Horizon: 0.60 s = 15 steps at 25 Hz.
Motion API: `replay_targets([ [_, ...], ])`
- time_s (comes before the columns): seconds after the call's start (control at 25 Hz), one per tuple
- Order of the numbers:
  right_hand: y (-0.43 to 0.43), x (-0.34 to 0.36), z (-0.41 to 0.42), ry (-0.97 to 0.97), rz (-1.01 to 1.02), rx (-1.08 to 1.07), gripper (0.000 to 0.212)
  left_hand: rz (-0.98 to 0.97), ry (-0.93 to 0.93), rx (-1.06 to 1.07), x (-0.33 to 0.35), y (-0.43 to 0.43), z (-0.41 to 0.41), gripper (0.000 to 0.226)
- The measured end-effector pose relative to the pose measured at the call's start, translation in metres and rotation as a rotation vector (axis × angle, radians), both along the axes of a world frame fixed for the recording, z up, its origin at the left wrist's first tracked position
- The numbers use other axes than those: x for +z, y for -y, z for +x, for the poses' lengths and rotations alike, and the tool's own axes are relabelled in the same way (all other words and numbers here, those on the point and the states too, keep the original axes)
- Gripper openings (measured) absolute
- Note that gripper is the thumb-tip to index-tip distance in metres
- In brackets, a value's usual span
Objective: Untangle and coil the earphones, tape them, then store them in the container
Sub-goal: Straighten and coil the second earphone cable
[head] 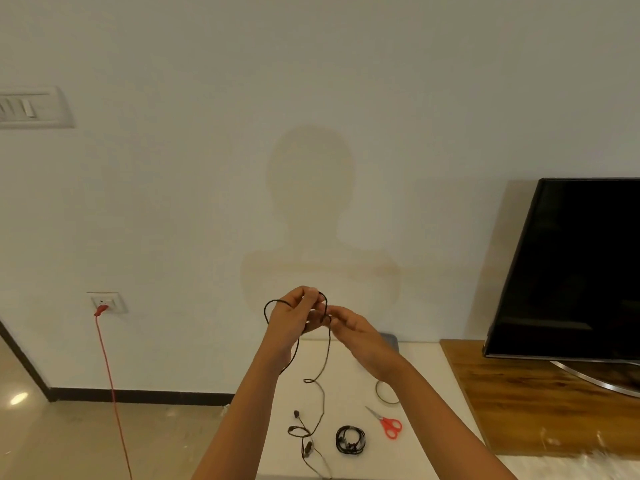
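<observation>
Both my hands are raised above the white table (349,362). My left hand (292,315) holds loops of a black earphone cable (323,379) wound round its fingers. My right hand (349,325) pinches the same cable just beside the left. The rest of the cable hangs down to the table, where its earbuds (300,429) lie loose. A second pair of black earphones (350,440) lies coiled on the table. A roll of tape (385,393) sits partly behind my right forearm. A grey corner (390,339), perhaps the container, shows behind my right hand.
Red-handled scissors (387,423) lie right of the coiled earphones. A black TV (575,268) stands on a wooden cabinet (540,400) at right. A red cord (110,386) hangs from a wall socket (105,302) at left, down to the floor.
</observation>
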State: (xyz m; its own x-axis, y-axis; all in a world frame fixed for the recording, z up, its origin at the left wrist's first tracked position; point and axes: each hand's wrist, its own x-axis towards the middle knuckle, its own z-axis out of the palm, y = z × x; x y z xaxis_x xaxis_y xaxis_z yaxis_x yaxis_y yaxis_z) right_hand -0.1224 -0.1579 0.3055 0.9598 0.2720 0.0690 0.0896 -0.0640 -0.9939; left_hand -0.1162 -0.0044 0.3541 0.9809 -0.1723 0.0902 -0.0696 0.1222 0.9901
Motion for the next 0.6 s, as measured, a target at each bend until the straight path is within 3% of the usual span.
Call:
replay_targets([
  [0.2,-0.001,-0.008,-0.01,0.021,0.047,0.056,0.019,0.06,-0.008,0.206,0.009,-0.018,0.002,0.022],
  [0.28,0.0,-0.012,-0.013,0.026,0.081,-0.073,0.014,-0.08,-0.14,0.239,0.013,-0.033,0.007,0.026],
  [0.44,-0.004,-0.02,-0.013,0.02,0.06,-0.32,0.012,-0.587,-0.313,0.122,0.016,-0.041,0.003,0.03],
  [0.52,-0.011,-0.023,-0.015,0.026,-0.022,-0.356,0.016,-0.667,-0.267,0.12,0.011,-0.034,0.001,0.03],
  [0.6,-0.017,-0.019,-0.02,0.06,-0.129,-0.326,0.013,-0.566,-0.144,0.087,-0.001,-0.026,0.004,0.03],
])
